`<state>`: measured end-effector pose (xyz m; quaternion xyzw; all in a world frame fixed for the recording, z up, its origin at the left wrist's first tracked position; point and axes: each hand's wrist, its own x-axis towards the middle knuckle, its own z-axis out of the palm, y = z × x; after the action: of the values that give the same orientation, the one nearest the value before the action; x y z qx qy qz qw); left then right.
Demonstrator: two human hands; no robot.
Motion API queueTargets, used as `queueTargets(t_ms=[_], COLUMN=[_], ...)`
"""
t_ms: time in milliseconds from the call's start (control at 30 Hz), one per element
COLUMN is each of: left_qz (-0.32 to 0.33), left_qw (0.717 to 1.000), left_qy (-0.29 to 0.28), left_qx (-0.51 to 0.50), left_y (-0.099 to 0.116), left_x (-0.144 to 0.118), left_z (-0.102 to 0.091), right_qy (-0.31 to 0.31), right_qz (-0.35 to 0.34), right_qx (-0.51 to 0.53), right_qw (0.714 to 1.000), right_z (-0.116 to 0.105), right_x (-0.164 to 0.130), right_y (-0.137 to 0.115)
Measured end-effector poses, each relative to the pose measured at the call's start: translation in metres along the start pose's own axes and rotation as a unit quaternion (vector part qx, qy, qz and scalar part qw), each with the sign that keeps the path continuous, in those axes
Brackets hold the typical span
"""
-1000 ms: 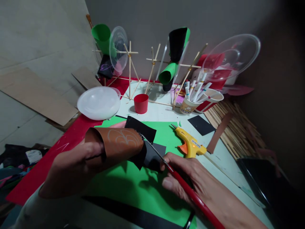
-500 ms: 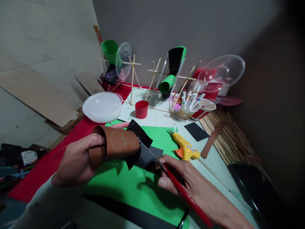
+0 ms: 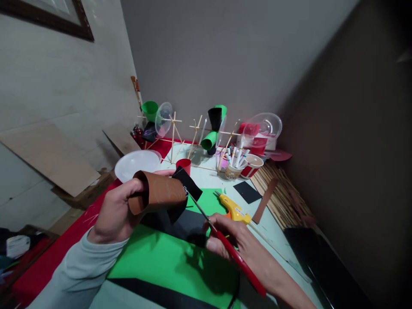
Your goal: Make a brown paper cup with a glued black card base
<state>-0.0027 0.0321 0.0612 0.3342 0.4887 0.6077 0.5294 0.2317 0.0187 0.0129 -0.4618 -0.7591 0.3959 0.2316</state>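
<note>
My left hand grips a brown paper tube held sideways above the table, with black paper sticking out of its right end. My right hand holds red-handled scissors, whose blades point up-left and meet the black paper at the tube's end. Beneath both hands lie a green sheet and a black sheet.
A yellow glue gun lies right of the scissors. Behind it stand a white bowl, a red cup, stick frames with paper rolls, marker cups and a clear bowl. Bamboo sticks lie at the right.
The view has tilted up and pulled back, showing more wall. Both hands hold the same grip; the tube and scissors have risen a little off the table.
</note>
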Motion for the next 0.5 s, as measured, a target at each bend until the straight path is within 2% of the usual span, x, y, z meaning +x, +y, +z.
queueTargets(t_ms=[133, 300, 500], left_qz=[-0.009, -0.014, 0.017], left_qw=[1.0, 0.999, 0.998], left_qy=[-0.026, -0.048, -0.065], left_qx=[0.004, 0.019, 0.02], left_y=[0.007, 0.005, -0.002], left_x=[0.003, 0.019, 0.031], left_z=[0.006, 0.005, 0.005], right_qy=[0.008, 0.039, 0.004], right_qz=[0.0, 0.012, 0.002], right_qx=[0.001, -0.01, 0.007], right_qw=[1.0, 0.999, 1.0], right_z=[-0.005, -0.011, -0.014], right_x=[0.0, -0.001, -0.001], right_y=[-0.002, -0.005, -0.004])
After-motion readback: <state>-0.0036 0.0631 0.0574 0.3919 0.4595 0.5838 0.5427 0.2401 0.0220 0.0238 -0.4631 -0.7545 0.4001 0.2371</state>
